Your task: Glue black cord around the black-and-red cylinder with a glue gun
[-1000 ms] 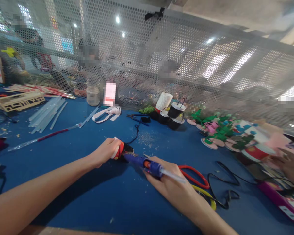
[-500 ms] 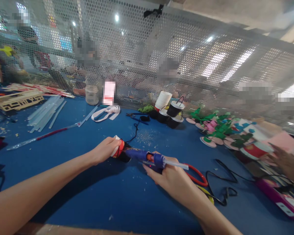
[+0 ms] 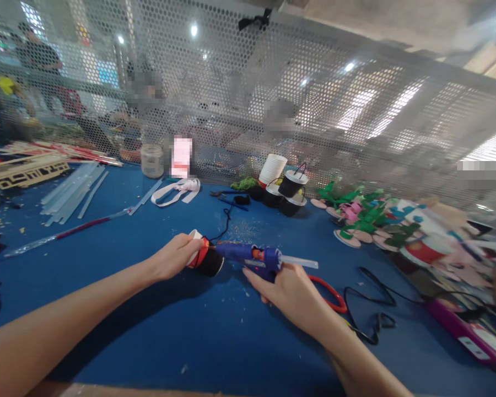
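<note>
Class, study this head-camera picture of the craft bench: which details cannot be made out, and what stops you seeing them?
- Glue gun nozzle tip: hidden against the small cup in the left hand.
- Gun's handle and trigger: covered by the right hand.
- Red-handled scissors: blades hidden behind that hand.
- Foam decorations: blurred.
</note>
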Available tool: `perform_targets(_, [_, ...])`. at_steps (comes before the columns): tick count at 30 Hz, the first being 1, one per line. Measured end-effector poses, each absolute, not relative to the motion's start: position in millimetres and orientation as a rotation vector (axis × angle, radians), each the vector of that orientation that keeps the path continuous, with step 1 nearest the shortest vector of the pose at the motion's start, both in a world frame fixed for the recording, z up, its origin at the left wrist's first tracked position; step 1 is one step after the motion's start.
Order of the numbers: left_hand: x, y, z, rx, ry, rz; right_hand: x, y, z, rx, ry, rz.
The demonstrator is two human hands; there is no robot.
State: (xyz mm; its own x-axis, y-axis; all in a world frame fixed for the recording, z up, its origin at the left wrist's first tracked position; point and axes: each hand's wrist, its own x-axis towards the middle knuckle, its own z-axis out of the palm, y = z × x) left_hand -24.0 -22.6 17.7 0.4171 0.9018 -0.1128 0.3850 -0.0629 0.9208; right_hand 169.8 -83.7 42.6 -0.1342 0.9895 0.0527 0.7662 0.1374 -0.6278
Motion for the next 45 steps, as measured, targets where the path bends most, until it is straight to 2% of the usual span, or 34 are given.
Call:
perform_targets(30, [-26.8, -23.7, 14.7, 1.722, 1.139, 0.612, 168.3, -78.9, 42.9, -1.681, -1.851, 0.761])
perform_targets(35, [-26.0, -22.9, 15.5, 1.692, 1.141, 0.638, 168.3, -81.3, 40.9, -1.680, -1.902, 0.712])
perform_targets(45, [-21.3, -25.4, 22.1, 1.542, 1.148, 0.690, 165.1, -90.6, 40.0, -1.417, -2.189, 0.331])
